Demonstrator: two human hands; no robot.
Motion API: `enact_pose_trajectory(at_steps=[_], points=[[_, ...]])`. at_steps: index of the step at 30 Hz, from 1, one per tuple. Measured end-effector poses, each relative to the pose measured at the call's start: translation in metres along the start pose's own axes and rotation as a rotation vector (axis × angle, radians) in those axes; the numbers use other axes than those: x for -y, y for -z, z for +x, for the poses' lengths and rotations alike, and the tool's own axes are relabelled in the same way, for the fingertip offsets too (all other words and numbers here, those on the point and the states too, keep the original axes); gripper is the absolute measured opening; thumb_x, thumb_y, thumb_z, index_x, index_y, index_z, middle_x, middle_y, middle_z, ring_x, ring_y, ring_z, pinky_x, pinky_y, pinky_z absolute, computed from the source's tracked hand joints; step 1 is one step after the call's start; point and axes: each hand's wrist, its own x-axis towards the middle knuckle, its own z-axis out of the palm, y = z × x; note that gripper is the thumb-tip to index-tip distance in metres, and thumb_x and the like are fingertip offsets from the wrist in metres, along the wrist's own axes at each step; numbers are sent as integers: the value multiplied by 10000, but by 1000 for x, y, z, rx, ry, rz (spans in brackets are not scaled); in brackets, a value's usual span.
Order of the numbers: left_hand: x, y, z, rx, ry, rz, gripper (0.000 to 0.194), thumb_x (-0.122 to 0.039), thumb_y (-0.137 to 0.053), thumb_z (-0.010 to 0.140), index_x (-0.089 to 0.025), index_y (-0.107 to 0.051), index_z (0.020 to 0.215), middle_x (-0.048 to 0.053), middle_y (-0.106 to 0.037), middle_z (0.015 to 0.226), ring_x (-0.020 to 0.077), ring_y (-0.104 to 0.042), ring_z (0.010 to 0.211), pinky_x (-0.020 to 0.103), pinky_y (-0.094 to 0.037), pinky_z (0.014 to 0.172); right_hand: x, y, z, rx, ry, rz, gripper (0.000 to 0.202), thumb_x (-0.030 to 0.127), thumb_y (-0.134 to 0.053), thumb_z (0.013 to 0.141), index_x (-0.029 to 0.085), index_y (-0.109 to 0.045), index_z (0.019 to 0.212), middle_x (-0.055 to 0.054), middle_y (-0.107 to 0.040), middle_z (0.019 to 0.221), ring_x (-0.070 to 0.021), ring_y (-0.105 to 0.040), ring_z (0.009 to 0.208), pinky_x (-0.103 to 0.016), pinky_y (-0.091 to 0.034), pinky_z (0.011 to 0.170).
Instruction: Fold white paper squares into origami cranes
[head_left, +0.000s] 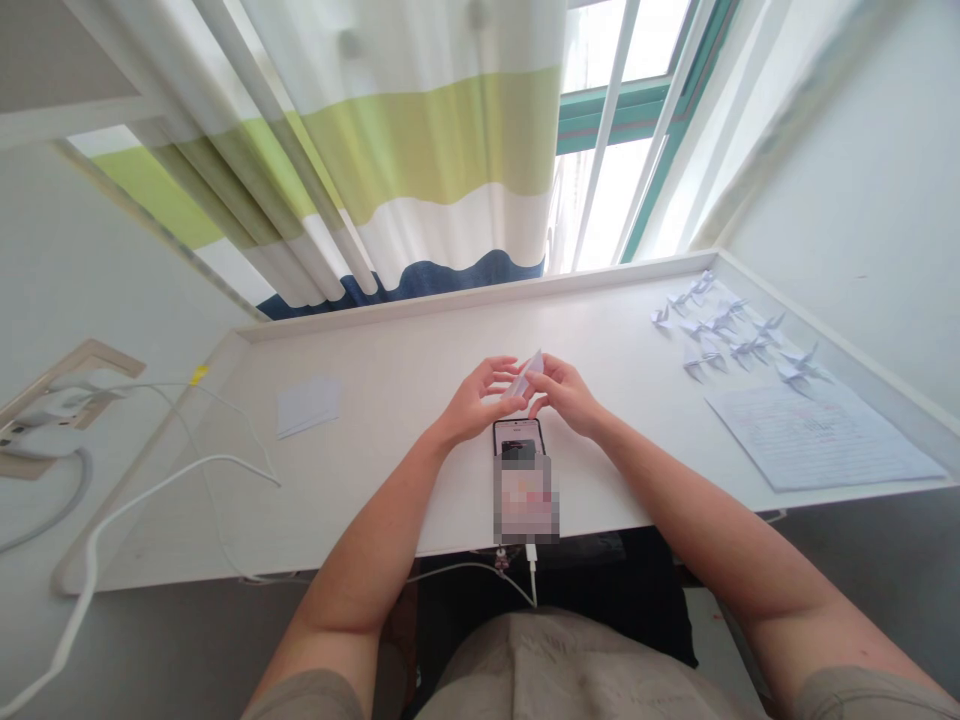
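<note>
Between my two hands, just above the middle of the white desk (390, 400), is a small piece of folded white paper (528, 374), creased to a pointed shape. My left hand (484, 392) has its thumb and fingers at the paper's left side. From the right, my right hand (564, 392) pinches it between thumb and fingers. Below the hands lies a smartphone (517, 440) with its screen lit, partly pixelated. Several folded paper cranes (727, 325) stand at the desk's far right corner.
A small stack of white paper (308, 405) lies on the left. Written sheets (817, 437) lie at the right front. A white cable (533, 575) runs from the phone over the desk's front edge. Plugs fill a wall socket (52, 410) at left; a curtain (450, 140) hangs behind.
</note>
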Motion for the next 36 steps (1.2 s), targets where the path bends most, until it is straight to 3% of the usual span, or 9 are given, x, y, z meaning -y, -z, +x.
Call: enact_pose_trajectory(at_steps=[7,12,16,20,26,36], points=[[0,-2,0,-86,-44,9,507,-593,-744,930,-196,-678,1237,128,-775,1197,259,-742,1079,415,-577,956,-2,3,1,-31,8,-32,225,351,-792,769,213,-711,929,-25,-753,878,-177,-692,742,-269,-603,525],[6,-2,3,-270,-86,117,644,-778,-534,980,-177,-734,1096,122,-790,1067,242,-728,971,380,-569,879,-6,2,3,-63,-5,-80,292,455,-826,782,196,-733,879,-27,-739,796,-162,-674,683,-250,-571,500],[11,-5,2,-190,-70,91,686,-779,-724,856,-194,-697,1211,108,-783,1101,235,-739,943,365,-578,852,-7,2,5,-92,-10,-16,465,589,-877,754,182,-761,945,-43,-750,775,-169,-679,616,-279,-583,475],[12,-9,2,-225,6,71,509,-687,-729,897,-196,-732,1030,61,-795,964,211,-731,870,335,-571,788,-7,5,6,-122,-50,46,539,640,-924,690,171,-734,876,-40,-727,698,-173,-667,551,-290,-580,438],[12,-11,5,-314,64,-75,511,-659,-800,841,-176,-764,1003,59,-813,917,196,-731,792,319,-587,719,-5,7,6,-119,-49,-12,582,680,-933,657,168,-750,863,-50,-749,751,-167,-687,616,-257,-586,445],[9,-13,6,-402,139,-227,602,-679,-895,709,-154,-742,959,43,-780,748,178,-717,652,284,-576,610,-2,11,7,-133,-61,-17,377,472,-925,652,170,-768,813,-44,-753,745,-174,-683,641,-274,-601,481]])
